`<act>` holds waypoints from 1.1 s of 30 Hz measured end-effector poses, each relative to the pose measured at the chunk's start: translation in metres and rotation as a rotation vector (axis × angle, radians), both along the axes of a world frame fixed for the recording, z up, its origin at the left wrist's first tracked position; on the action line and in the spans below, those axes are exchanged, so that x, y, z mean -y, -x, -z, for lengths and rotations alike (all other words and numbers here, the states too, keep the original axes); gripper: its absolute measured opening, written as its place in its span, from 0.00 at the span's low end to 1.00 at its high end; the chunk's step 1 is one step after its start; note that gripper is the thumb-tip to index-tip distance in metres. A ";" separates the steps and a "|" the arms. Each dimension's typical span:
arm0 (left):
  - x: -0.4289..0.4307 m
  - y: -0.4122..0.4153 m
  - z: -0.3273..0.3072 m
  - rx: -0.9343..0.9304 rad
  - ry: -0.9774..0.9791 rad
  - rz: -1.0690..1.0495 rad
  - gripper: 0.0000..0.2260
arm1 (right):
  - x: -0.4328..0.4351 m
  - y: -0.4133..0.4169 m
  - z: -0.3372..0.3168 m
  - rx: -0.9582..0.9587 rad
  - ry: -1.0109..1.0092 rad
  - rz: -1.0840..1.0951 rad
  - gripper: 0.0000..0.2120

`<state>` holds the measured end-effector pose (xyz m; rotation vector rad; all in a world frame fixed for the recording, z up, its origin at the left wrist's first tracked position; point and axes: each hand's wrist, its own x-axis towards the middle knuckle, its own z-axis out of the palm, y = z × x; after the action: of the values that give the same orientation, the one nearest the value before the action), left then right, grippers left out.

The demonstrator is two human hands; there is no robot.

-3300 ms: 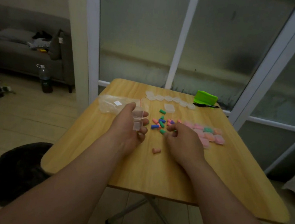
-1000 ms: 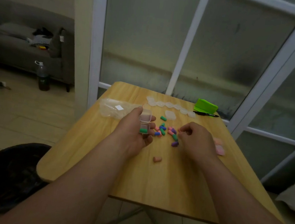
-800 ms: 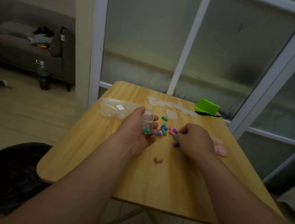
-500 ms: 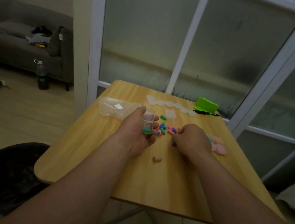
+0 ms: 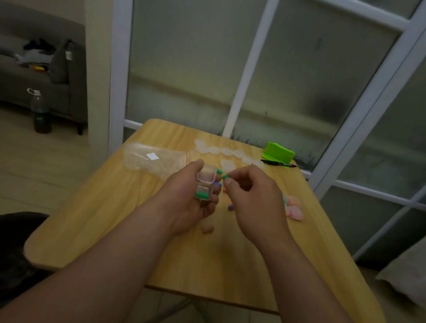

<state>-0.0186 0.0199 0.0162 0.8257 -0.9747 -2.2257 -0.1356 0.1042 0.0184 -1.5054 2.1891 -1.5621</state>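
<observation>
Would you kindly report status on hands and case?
Left hand holds open clear case, one green plug inside. Right hand pinches second green plug beside its mouth. Nothing between them.

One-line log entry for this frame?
left hand: holds open clear box, green plug inside | right hand: pinches second green plug near box | table: loose plugs

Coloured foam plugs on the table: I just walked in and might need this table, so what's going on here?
A person is packing plugs into small clear boxes. The left hand holds an open box with one green plug inside. The right hand pinches a second green plug beside its opening, not yet in. Loose plugs lie on the table, with pink boxes to the right and empty boxes behind.
</observation>
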 end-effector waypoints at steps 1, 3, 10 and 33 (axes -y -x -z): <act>-0.002 0.000 0.000 -0.007 0.002 0.012 0.21 | -0.002 -0.002 -0.001 -0.005 0.003 -0.017 0.02; -0.005 -0.002 -0.002 -0.012 0.009 0.014 0.19 | -0.005 -0.006 -0.004 -0.028 -0.006 -0.041 0.03; -0.006 -0.002 0.005 -0.003 0.003 0.065 0.27 | -0.009 -0.012 -0.003 -0.202 -0.075 -0.039 0.04; -0.010 -0.004 0.002 0.016 -0.059 0.053 0.24 | -0.003 -0.003 0.003 -0.149 -0.083 -0.040 0.19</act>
<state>-0.0149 0.0302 0.0144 0.8550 -0.9524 -2.3058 -0.1326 0.1076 0.0159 -1.6793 2.2542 -1.3711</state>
